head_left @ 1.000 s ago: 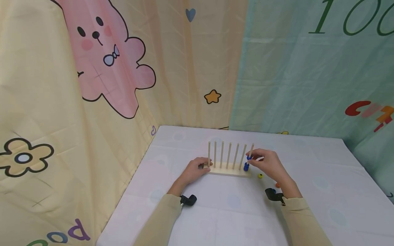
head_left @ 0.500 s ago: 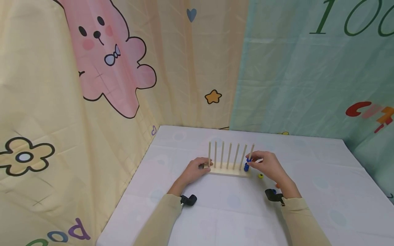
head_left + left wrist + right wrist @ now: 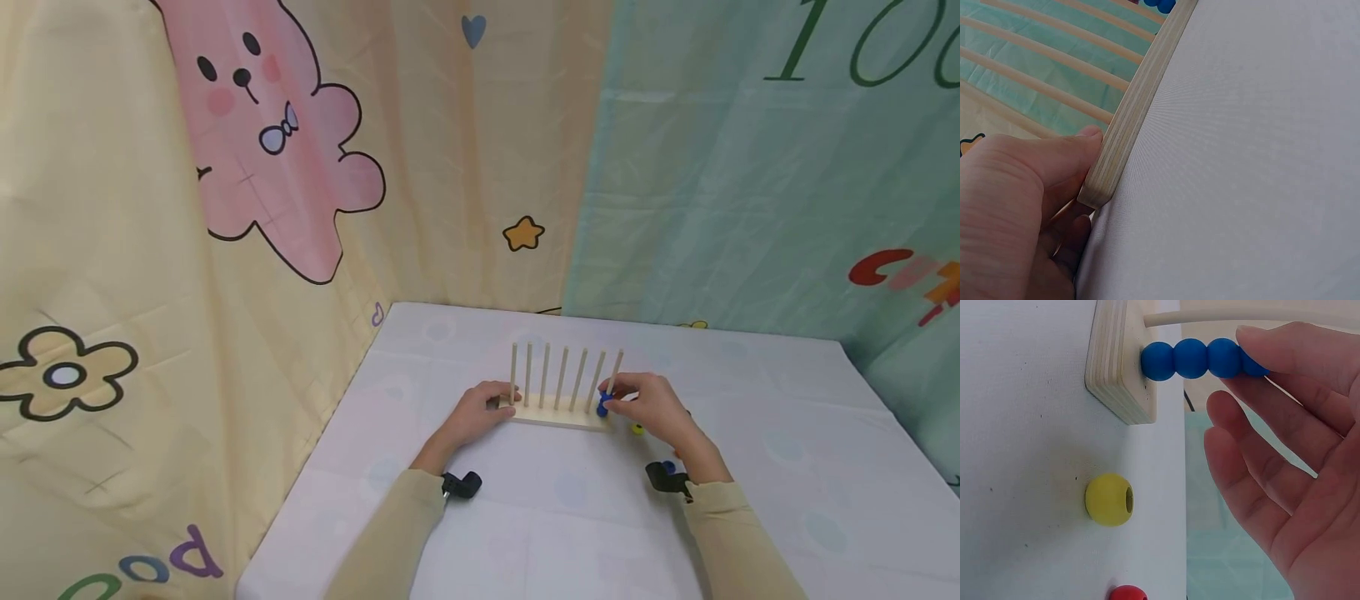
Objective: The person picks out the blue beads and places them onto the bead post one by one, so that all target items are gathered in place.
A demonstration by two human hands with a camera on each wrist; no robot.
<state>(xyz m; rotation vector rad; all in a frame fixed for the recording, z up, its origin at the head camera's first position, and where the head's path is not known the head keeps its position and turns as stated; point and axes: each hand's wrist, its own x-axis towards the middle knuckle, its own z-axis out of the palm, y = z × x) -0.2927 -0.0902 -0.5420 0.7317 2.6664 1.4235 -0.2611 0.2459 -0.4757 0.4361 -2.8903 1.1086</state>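
Note:
A pale wooden peg board (image 3: 558, 418) with a row of several upright pegs stands on the table. At its left end my left hand (image 3: 474, 413) grips the base, the thumb (image 3: 1079, 147) showing against the wood in the left wrist view. Several blue beads (image 3: 1191, 358) are stacked on the rightmost peg, the lowest down at the base. My right hand (image 3: 651, 405) pinches the top blue bead (image 3: 1255, 365) between thumb and finger, close above the others. Its remaining fingers are loosely bent, and the peg's tip sticks up past the hand.
Right of the board lie a yellow bead (image 3: 1109, 500) and a red bead (image 3: 1127, 593). Another blue bead (image 3: 668, 467) is by the right wrist, partly hidden by the wrist camera (image 3: 663, 478). Printed curtains (image 3: 480, 167) hang behind the white-covered table (image 3: 555, 533).
My right hand has moved the pinched blue bead down the rightmost peg, from a gap above the stack to right at the other beads. The left hand has kept its grip on the board.

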